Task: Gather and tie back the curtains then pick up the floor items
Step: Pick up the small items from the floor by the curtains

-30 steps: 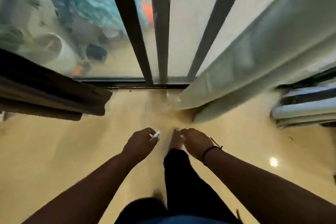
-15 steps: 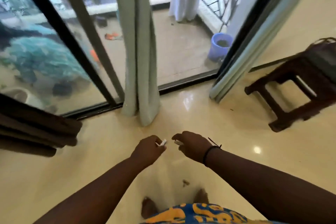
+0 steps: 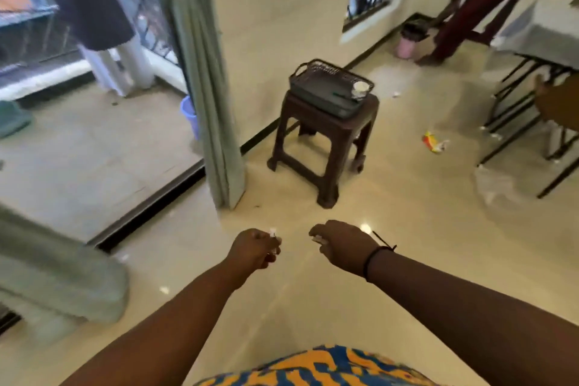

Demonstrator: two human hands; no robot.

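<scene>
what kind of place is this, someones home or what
Most likely a home, a tiled living or dining room opening onto a balcony. A pale green curtain hangs at the sliding door, a brown plastic stool holds a dish rack, and a covered table stands at right.

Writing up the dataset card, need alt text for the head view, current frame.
Seen from above, a person's left hand and right hand each pinch a small white scrap over a glossy tiled floor. Ahead, a pale green curtain hangs beside an open balcony door, near a brown stool bearing a dark tray. A yellow wrapper lies by table legs.
</scene>
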